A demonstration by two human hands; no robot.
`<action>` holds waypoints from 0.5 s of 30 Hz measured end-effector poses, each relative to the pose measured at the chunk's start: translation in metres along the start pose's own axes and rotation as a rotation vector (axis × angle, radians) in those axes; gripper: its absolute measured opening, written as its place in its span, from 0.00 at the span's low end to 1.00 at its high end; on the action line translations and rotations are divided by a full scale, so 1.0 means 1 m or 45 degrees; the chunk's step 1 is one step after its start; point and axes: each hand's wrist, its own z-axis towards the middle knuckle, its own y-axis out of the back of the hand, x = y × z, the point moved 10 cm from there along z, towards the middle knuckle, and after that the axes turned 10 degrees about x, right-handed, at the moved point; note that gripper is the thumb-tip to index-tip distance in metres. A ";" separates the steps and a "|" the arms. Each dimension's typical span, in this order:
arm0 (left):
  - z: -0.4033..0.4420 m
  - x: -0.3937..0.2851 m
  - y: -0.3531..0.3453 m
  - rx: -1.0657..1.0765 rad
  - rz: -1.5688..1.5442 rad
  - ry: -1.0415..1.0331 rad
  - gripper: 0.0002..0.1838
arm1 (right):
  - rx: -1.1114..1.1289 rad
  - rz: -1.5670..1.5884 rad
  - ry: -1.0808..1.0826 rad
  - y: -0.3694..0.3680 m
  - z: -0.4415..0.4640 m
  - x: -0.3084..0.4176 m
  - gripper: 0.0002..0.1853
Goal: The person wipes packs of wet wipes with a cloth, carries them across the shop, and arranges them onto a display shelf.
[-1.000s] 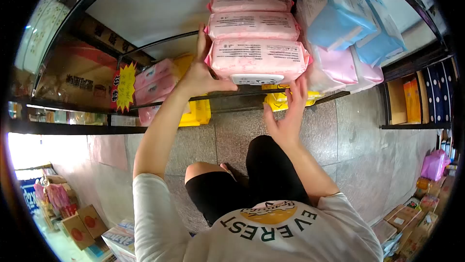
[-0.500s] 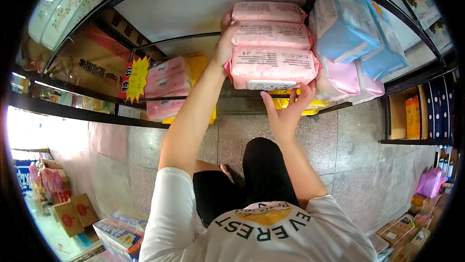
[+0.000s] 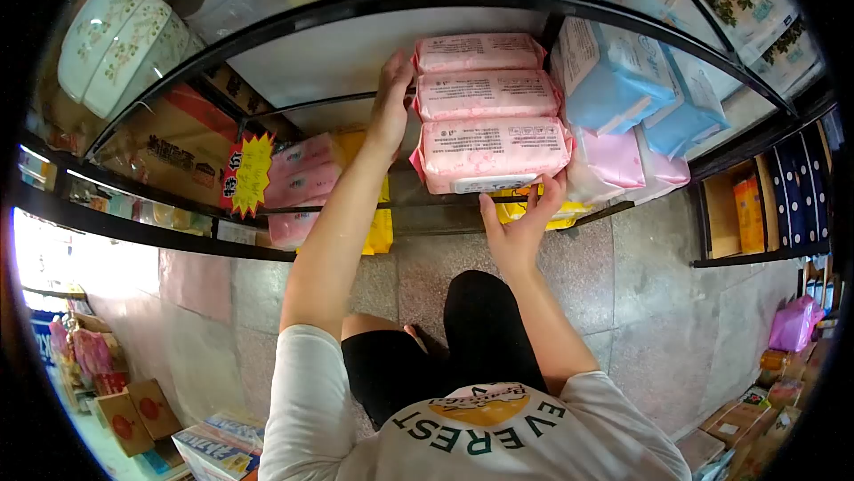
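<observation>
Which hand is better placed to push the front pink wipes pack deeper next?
Probably the right hand, at the near edge of that pink wipes pack; the left hand is beside the rear packs.

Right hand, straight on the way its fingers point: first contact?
Likely the front pink wipes pack, at its lower edge near the right corner. The right hand's fingertips look at or against it; depth is unclear.

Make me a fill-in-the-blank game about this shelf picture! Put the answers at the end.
1. The wipes packs beside the left hand are ____.
2. The ____ hand is near the front pack's white lid.
3. The star-shaped sign is mostly ____.
4. In its biggest print, the T-shirt says ____.
Answers: pink; right; yellow; EVEREST.
</observation>
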 end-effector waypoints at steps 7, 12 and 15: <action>0.002 -0.044 0.004 -0.126 0.652 0.023 0.28 | -0.018 0.058 0.035 0.002 -0.003 -0.003 0.40; -0.003 -0.047 -0.001 -0.129 0.840 -0.108 0.15 | -0.052 0.151 0.015 0.003 -0.004 -0.008 0.40; -0.014 -0.055 -0.018 -0.107 1.107 -0.209 0.13 | -0.033 0.120 0.017 0.005 -0.004 -0.008 0.41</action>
